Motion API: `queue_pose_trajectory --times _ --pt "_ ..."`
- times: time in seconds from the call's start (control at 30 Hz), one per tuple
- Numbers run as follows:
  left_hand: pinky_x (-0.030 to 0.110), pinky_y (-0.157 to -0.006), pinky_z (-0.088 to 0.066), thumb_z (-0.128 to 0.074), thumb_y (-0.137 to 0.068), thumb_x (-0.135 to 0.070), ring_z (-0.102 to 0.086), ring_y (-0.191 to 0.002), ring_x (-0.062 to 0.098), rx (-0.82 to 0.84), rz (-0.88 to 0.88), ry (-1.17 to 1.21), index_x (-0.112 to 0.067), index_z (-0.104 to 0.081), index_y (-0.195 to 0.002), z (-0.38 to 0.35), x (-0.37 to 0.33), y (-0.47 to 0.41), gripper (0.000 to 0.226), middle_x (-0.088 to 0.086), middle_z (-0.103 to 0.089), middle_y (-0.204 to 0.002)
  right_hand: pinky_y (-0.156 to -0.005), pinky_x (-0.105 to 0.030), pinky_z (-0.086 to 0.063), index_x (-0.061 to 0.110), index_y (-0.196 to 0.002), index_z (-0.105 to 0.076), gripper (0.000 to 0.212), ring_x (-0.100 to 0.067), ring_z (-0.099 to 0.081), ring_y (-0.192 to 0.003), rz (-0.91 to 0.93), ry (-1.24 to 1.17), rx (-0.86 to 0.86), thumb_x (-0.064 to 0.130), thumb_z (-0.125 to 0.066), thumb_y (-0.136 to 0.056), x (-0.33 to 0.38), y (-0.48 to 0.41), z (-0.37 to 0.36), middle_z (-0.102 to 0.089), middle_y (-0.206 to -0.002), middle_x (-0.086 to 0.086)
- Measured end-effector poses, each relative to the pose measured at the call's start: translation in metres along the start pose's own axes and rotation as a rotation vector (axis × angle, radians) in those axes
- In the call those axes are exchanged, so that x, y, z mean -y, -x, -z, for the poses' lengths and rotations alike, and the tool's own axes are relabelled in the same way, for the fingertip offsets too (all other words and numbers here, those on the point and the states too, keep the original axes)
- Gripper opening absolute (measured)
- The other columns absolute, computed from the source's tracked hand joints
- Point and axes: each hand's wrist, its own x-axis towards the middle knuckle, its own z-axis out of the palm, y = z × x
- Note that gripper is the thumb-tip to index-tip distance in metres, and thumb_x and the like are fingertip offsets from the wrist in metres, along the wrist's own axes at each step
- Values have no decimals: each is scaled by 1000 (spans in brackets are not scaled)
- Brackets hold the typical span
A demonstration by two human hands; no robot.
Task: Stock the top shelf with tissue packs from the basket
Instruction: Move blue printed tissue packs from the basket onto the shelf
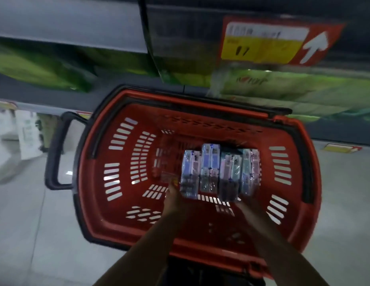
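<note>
- Two bare forearms are seen reaching forward from the bottom edge, down into a red shopping basket (pixel 211 240).
- The left hand (pixel 172 200) is set against the near left corner of a row of tissue packs (pixel 219 170), with its fingers closed on the end of the leftmost pack.
- The right hand (pixel 247 204) is placed at the near right end of the same row. Its fingers are hidden under the packs and smeared by blur, so it cannot be told whether a grip is made.
- Four tissue packs, wrapped in clear film and printed in pale blue, lilac and teal, are lined up side by side. They are held low inside the basket, right of its middle, between the two hands.
- The basket's slotted red walls are edged with black folding handles, and a black loop handle (pixel 54 153) is seen projecting from its left end.
- A grey tiled floor (pixel 35 234) is visible to both sides of the basket.
- Beyond the basket, store shelving is seen, heavily blurred. Green-wrapped packages (pixel 293 89) are stacked on it, and white packages (pixel 27 137) are seen lower at the far left.
- Farthest up, a red and yellow price label (pixel 268 46) with a white arrow is fixed to a shelf edge.
</note>
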Motion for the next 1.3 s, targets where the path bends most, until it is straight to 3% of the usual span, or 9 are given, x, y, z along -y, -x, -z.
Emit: queue_pose_trajectory --times 0.13,0.33,0.47,0.6,0.7,1.0,1.1,1.23,1.3 --pt "45 -109 -37 -76 -74 -16 -41 -132 37 -96 66 -171 -9 -19 -147 -10 -19 -15 94 17 -39 -142 -88 -36 -40 23 -100 -54 6 -15 -50 -94 19 24 14 26 -49 -97 1 -24 -2 -54 -104 3" --pt "50 -104 -43 -66 -86 -8 -50 -122 36 -56 112 -264 -5 -19 -141 -22 -13 -33 73 19 -47 -128 -73 -30 -39 12 -82 -55 24 -15 -53 -76 51 139 69 15 -40 -101 13 -40 -6 -56 -84 -9" --pt "38 -89 -54 -58 -92 -13 -63 -98 21 -75 38 -286 -4 -22 -136 -27 -5 -33 57 8 -59 -105 -78 -34 -43 12 -109 -58 19 -28 -58 -98 42 79 111 20 -45 -98 5 -45 -9 -62 -103 -12" --pt "15 -66 -46 -62 -90 -8 -62 -82 6 -93 50 -257 -6 -27 -132 -24 -3 -37 55 -1 -62 -93 -72 -32 -45 23 -107 -59 15 -22 -59 -100 26 28 84 24 -48 -98 5 -48 -9 -63 -107 -6" --pt "14 -60 -42 -60 -87 4 -57 -77 4 -101 42 -248 -12 -33 -119 -21 -8 -33 45 -2 -57 -89 -89 -41 -49 26 -107 -60 15 -21 -59 -102 36 39 79 26 -47 -98 3 -49 -8 -63 -110 -4" --pt "36 -88 -51 -69 -85 -15 -63 -95 23 -189 116 -45 -12 -45 -124 5 -37 -23 45 1 -61 -101 -86 -38 -45 29 -98 -65 14 -19 -60 -102 0 -58 28 27 -52 -93 -1 -38 -14 -65 -109 0" --pt "29 -83 -43 -66 -85 0 -53 -95 21 -201 170 65 -4 -44 -131 15 -48 -15 52 7 -57 -104 -95 -46 -46 27 -111 -63 24 -24 -60 -107 10 -45 45 36 -54 -91 -3 -32 -16 -64 -117 -4" --pt "27 -70 -52 -57 -89 3 -62 -84 18 -107 196 322 -11 -51 -100 29 -61 10 19 10 -60 -99 -92 -49 -46 4 -110 -59 25 -38 -58 -102 39 15 80 19 -44 -98 4 -29 -17 -55 -119 -31" --pt "25 -63 -49 -57 -88 3 -63 -81 18 -130 203 421 -8 -52 -104 36 -66 21 20 12 -62 -99 -92 -46 -47 15 -102 -60 17 -29 -56 -95 36 -6 69 18 -43 -98 4 -33 -19 -56 -118 -29"
